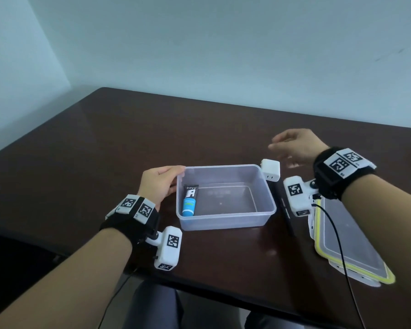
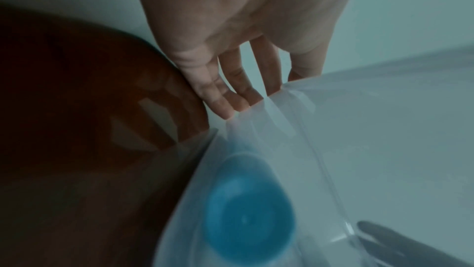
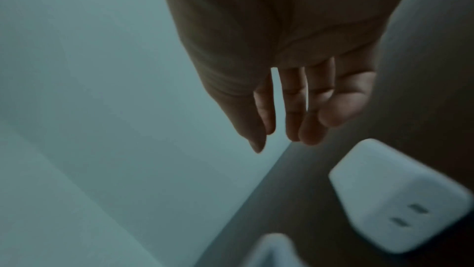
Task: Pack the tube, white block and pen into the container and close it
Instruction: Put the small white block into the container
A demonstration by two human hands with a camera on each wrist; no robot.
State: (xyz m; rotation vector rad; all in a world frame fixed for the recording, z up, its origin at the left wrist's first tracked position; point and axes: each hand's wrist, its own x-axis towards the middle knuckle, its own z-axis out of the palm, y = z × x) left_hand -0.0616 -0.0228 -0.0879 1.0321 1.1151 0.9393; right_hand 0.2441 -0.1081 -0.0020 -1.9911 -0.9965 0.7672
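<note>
A clear plastic container (image 1: 226,219) stands open in the middle of the dark table. The tube (image 1: 190,198), black with a blue cap (image 2: 248,206), lies inside along the left wall. My left hand (image 1: 161,184) rests against the container's far left corner, straight fingers (image 2: 231,97) on the outer wall (image 2: 372,129) and thumb at the rim. The white block (image 1: 271,170), a plug adapter, sits on the table just outside the far right corner. A black pen (image 1: 284,205) lies along the container's right side. My right hand (image 1: 292,146) hovers beyond the white block (image 3: 395,196), its fingers (image 3: 290,121) loose and empty.
The container's lid (image 1: 349,243), clear with a yellow seal, lies flat at the right near the table's front edge, partly under my right forearm. A black cable (image 1: 335,233) crosses it. A pale wall stands behind the table.
</note>
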